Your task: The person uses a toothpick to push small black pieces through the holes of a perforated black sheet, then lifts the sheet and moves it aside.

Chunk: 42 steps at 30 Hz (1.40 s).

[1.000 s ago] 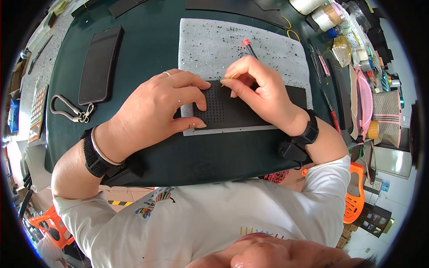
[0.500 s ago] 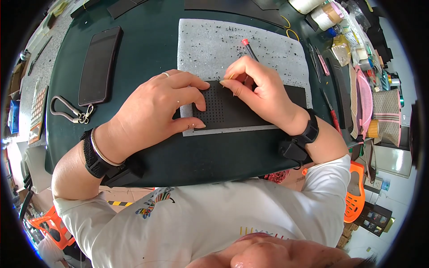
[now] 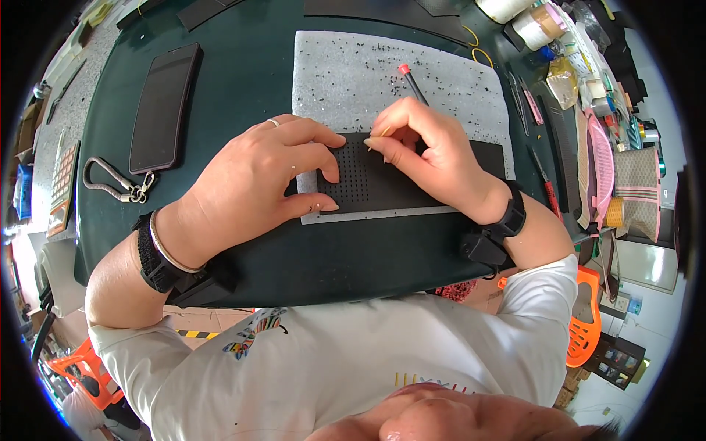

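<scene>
Right hand (image 3: 434,158) pinches a red-tipped tool (image 3: 409,82) over a perforated black strip (image 3: 382,180); left hand (image 3: 261,180), fingers spread, presses it onto white foam (image 3: 353,73)

craft workshop — cutting mat (image 3: 243,95), tape rolls (image 3: 529,22).

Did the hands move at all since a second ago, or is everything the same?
Almost nothing changed. The right hand keeps pinching the thin red-tipped tool over the black perforated strip, perhaps shifting very slightly. The left hand still presses the strip flat on the white foam sheet. The phone and carabiner stayed put.
</scene>
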Each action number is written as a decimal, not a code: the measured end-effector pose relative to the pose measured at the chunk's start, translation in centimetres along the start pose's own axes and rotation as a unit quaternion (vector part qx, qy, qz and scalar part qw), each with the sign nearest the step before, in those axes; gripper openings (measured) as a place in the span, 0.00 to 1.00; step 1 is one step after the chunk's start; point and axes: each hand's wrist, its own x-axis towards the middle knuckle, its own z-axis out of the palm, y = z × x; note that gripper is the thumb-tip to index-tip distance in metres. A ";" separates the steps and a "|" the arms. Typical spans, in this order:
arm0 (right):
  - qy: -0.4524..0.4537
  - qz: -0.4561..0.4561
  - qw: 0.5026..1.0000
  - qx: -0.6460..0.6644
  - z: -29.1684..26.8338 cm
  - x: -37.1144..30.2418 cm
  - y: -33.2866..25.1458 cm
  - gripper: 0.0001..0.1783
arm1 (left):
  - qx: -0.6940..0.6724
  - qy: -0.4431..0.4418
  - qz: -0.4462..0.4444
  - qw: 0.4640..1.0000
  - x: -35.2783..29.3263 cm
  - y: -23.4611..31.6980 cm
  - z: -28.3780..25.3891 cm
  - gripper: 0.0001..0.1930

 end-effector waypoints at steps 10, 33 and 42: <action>0.014 0.022 0.999 0.019 0.1 -0.2 0.0 0.08 | -0.004 -0.008 -0.004 1.000 0.0 0.0 -0.1 0.17; -0.008 -0.014 1.000 -0.014 0.0 -0.3 0.0 0.08 | -0.004 -0.011 -0.007 1.000 0.0 0.0 -0.1 0.16; -0.031 -0.030 0.999 -0.026 -0.1 -0.2 -0.2 0.08 | -0.005 -0.013 -0.007 1.000 0.0 0.0 -0.1 0.16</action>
